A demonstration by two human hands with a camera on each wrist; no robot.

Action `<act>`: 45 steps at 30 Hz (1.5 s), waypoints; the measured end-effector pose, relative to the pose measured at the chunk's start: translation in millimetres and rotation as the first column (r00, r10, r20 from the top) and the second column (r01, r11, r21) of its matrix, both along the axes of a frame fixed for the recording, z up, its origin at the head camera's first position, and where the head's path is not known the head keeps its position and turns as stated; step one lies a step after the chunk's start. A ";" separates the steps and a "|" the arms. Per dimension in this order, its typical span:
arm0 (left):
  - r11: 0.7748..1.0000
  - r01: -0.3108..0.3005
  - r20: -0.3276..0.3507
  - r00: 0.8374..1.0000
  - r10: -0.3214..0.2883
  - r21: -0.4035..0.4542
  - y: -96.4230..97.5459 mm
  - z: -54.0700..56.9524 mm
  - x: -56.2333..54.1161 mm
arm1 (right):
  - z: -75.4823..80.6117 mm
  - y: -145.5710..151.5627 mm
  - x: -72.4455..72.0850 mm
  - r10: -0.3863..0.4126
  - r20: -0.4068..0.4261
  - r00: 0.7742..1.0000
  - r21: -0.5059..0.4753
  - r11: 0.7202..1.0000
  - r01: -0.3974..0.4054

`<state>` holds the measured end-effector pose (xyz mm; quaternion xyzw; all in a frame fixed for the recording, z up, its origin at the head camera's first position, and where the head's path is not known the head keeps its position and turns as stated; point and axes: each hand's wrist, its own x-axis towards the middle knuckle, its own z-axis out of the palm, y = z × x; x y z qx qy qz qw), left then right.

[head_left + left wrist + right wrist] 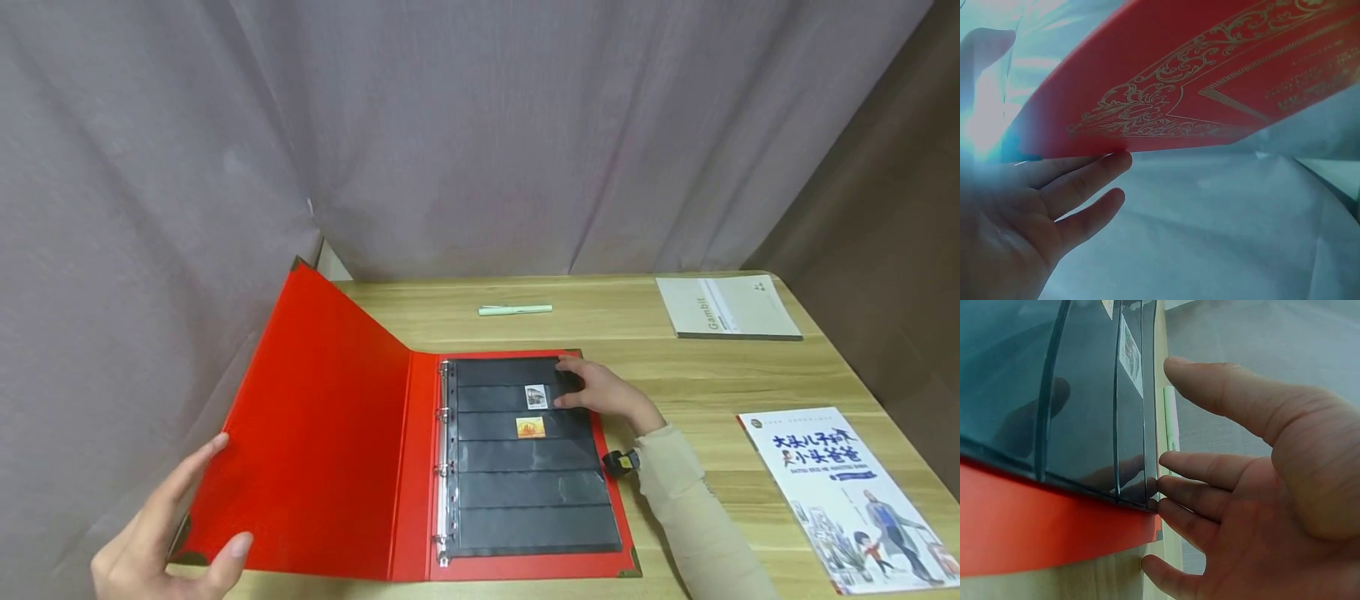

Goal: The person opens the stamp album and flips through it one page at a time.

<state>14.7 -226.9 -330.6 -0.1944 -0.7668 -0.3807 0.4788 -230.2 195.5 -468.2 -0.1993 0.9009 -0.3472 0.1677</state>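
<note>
A red stamp album (411, 533) lies spread out on the wooden table, its front cover (315, 433) tilted up at the left. My left hand (161, 533) is at the cover's outer edge, thumb on the inner side and apart from it. In the left wrist view, extended fingers (1079, 190) touch the gold-patterned outside from beneath. Over the upper right corner of the black pocket page (532, 529) is my right hand (611, 392), fingers spread and its fingertips at the page edge. Two stamps, one greyish (536, 397) and one yellow-orange (530, 427), sit in the page's pockets.
Behind the album lies a pale green pen (515, 310). A grey-beige notebook (727, 307) is at the back right, and a white picture book (847, 500) at the right front. Grey curtain (480, 150) hangs along the table's far edge.
</note>
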 end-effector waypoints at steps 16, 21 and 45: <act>0.959 -0.276 0.254 0.925 0.282 -0.058 -47.2 -36.1 10.9 | -1.3 0.6 -0.4 -0.003 0.006 1.000 0.004 1.000 0.003; 0.939 -0.320 0.309 0.887 0.344 -0.127 -57.4 -44.1 12.0 | -1.2 -2.0 1.2 -0.005 -0.027 1.000 0.018 1.000 0.005; 0.837 -0.479 0.641 0.561 0.524 -0.265 -73.9 -95.1 24.4 | -4.5 -9.3 13.5 -0.014 -0.089 0.996 0.133 0.991 0.026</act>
